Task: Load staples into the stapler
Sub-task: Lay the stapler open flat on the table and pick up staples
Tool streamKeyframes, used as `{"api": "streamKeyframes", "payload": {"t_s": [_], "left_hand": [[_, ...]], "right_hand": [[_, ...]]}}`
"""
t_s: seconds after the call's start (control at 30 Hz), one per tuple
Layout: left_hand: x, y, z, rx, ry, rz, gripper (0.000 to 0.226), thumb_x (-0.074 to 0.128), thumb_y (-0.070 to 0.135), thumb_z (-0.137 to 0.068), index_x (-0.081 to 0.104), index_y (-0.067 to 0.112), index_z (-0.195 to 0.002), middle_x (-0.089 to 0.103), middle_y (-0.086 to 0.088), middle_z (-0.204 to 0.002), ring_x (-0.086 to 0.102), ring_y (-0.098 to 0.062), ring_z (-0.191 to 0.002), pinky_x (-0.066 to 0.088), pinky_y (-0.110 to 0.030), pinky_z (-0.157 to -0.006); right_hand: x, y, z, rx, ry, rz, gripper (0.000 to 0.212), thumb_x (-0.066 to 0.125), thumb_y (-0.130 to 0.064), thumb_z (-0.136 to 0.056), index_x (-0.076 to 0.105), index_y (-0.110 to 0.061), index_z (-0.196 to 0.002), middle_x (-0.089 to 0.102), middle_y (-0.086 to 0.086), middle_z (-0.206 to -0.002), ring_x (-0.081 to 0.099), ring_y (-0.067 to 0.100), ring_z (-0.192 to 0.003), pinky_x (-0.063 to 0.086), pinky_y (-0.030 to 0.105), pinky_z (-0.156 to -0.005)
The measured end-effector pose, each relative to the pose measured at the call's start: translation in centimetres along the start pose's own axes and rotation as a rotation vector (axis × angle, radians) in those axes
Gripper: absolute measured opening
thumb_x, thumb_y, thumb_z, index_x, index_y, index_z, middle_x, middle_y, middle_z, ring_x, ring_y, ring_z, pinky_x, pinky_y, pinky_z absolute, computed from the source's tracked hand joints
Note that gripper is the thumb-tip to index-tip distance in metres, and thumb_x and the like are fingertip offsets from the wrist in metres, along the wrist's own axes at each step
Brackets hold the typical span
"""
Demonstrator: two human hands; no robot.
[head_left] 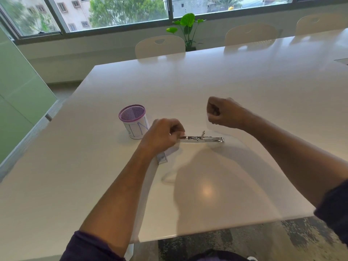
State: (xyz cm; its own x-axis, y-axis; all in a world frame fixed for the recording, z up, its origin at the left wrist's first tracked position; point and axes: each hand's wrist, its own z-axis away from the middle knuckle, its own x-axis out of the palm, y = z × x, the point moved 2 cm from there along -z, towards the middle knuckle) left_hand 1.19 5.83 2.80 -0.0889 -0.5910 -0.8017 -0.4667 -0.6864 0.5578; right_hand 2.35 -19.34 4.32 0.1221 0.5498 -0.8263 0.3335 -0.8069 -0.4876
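The stapler (202, 138) lies opened out on the white table (226, 87). Its chrome staple rail points right, and a small metal part sticks up near the rail's middle. The stapler's pale lid (162, 159) runs down-left from under my wrist. My left hand (162, 135) has its fingers curled round the rail's left end, pinching it. Held above the table, up and right of the rail, my right hand (223, 112) is a closed fist and touches nothing. No staples show in that fist or anywhere on the table.
A purple mesh pen cup (134, 121) wrapped in white paper stands just left of my left hand. White chairs (160, 46) line the table's far side, with a potted plant (187, 29) behind them. The table's near edge (216, 230) runs close in front of me.
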Motion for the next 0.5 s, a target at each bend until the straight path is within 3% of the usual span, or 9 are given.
{"api": "streamKeyframes", "payload": {"t_s": [0.1,0.2,0.27,0.4,0.5], "left_hand": [[-1.8,-1.0,-0.4,-0.052,0.259,0.100,0.008,0.078,0.014,-0.090,0.080,0.020,-0.095,0.073,0.015,-0.078,0.065,0.014,-0.071,0.048,-0.001,-0.068],[-4.0,-2.2,-0.6,-0.113,0.463,0.133,0.005,0.078,0.014,-0.090,0.079,0.017,-0.093,0.075,0.006,-0.084,0.065,0.011,-0.068,0.045,0.000,-0.067],[-5.3,-3.2,-0.6,-0.139,0.561,0.095,0.006,0.077,0.016,-0.092,0.079,0.016,-0.098,0.076,0.004,-0.093,0.065,0.002,-0.073,0.047,-0.003,-0.076],[-7.3,-5.6,-0.5,-0.251,0.658,0.074,0.018,0.078,0.021,-0.092,0.077,0.012,-0.107,0.075,0.001,-0.102,0.066,-0.012,-0.089,0.053,-0.023,-0.086],[-7.9,-6.9,-0.3,-0.295,0.656,0.080,0.018,0.080,0.022,-0.091,0.077,0.013,-0.106,0.069,0.006,-0.096,0.067,-0.014,-0.087,0.049,-0.019,-0.078]], "right_hand": [[0.8,-2.9,-1.8,-0.031,0.062,-0.137,0.010,0.069,-0.009,-0.082,0.066,-0.019,-0.081,0.070,-0.004,-0.069,0.061,0.008,-0.062,0.052,0.023,-0.065],[2.0,-6.1,-3.9,-0.068,0.071,-0.269,0.015,0.071,-0.004,-0.078,0.070,-0.019,-0.077,0.070,-0.006,-0.067,0.064,0.007,-0.062,0.055,0.023,-0.067],[3.0,-8.2,-5.3,-0.097,0.060,-0.326,0.020,0.072,0.000,-0.077,0.070,-0.020,-0.079,0.070,-0.005,-0.067,0.064,0.009,-0.062,0.055,0.024,-0.067],[4.9,-11.9,-7.8,-0.165,0.076,-0.318,0.017,0.073,-0.002,-0.080,0.077,-0.015,-0.092,0.074,0.000,-0.070,0.070,0.015,-0.065,0.057,0.026,-0.068],[6.0,-14.2,-9.1,-0.202,0.099,-0.261,0.020,0.072,-0.002,-0.079,0.081,-0.012,-0.094,0.075,0.001,-0.072,0.069,0.015,-0.067,0.054,0.022,-0.067]]}}
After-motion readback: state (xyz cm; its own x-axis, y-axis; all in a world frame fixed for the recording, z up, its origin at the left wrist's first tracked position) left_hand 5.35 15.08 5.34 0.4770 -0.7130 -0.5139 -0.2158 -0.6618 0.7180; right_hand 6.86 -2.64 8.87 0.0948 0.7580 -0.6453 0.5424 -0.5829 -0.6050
